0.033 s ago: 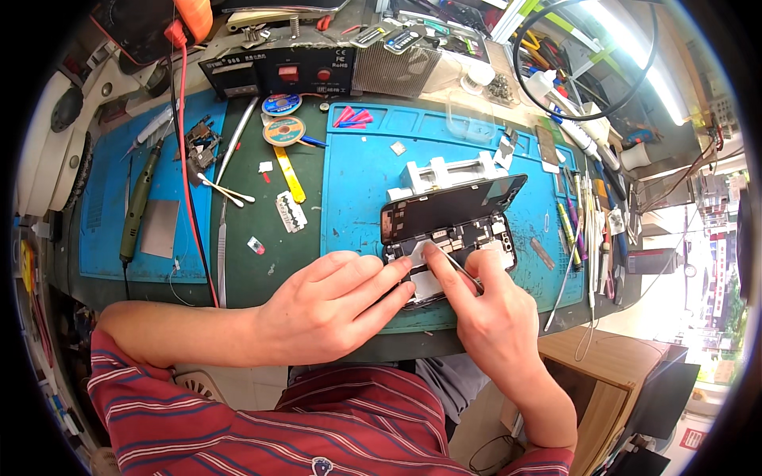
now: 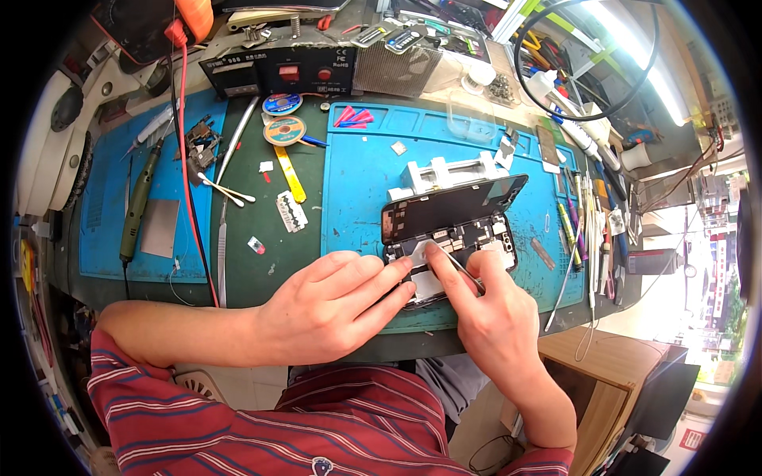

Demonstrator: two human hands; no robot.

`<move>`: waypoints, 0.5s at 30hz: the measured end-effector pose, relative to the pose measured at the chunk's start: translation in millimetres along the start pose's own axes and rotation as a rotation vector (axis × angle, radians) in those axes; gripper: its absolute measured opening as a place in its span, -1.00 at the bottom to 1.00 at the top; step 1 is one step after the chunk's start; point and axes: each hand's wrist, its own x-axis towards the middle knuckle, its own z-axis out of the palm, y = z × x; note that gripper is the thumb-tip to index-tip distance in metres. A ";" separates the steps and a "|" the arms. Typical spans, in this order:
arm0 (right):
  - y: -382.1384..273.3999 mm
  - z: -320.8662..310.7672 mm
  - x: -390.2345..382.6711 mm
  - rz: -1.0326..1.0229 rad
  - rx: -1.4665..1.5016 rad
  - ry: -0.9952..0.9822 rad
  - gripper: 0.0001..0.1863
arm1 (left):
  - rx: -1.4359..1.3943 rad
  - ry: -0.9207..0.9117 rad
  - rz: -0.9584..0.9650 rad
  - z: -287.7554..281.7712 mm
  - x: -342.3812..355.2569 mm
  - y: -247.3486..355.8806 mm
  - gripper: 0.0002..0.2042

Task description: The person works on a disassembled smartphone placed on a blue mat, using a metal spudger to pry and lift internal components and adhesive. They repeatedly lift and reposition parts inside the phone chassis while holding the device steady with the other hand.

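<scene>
An opened smartphone (image 2: 482, 236) lies on the blue mat, its dark screen (image 2: 452, 209) tilted up at the far side and leaning by a white holder (image 2: 444, 174). Inside show the circuit board and a pale battery (image 2: 429, 286). My left hand (image 2: 325, 305) grips the phone's near left corner, index and middle fingers stretched over it, thumb hidden. Between both index fingertips sits a small whitish piece (image 2: 418, 253). My right hand (image 2: 496, 305) is closed round a thin metal tool (image 2: 460, 270), index finger pressing down inside the phone; the tool's tip is hidden.
Left of the mat lie a razor blade (image 2: 291, 212), cotton swabs (image 2: 230, 193), solder spools (image 2: 284, 130) and a green pen-shaped tool (image 2: 140, 206). Screwdrivers and tweezers (image 2: 583, 214) crowd the right edge. A black power unit (image 2: 290, 70) stands behind. A red cable (image 2: 187, 159) hangs at left.
</scene>
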 end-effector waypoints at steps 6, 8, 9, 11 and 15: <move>-0.5 -1.3 -2.9 0.005 0.002 -0.017 -0.36 | 0.003 -0.003 -0.001 -1.6 0.9 0.3 -0.54; -0.4 -4.5 -2.3 -0.007 -0.005 -0.053 -0.33 | 0.003 -0.002 -0.006 -1.7 0.4 0.7 -0.54; -0.7 -7.0 -1.4 -0.011 -0.015 -0.074 -0.31 | 0.002 -0.003 -0.005 -1.9 0.4 0.7 -0.55; -1.2 -7.7 -1.1 -0.011 -0.024 -0.097 -0.29 | 0.003 -0.005 -0.004 -2.2 0.4 0.7 -0.55; -2.8 -5.8 -3.1 0.011 -0.025 -0.101 -0.28 | 0.000 -0.008 -0.002 -2.5 0.6 0.5 -0.55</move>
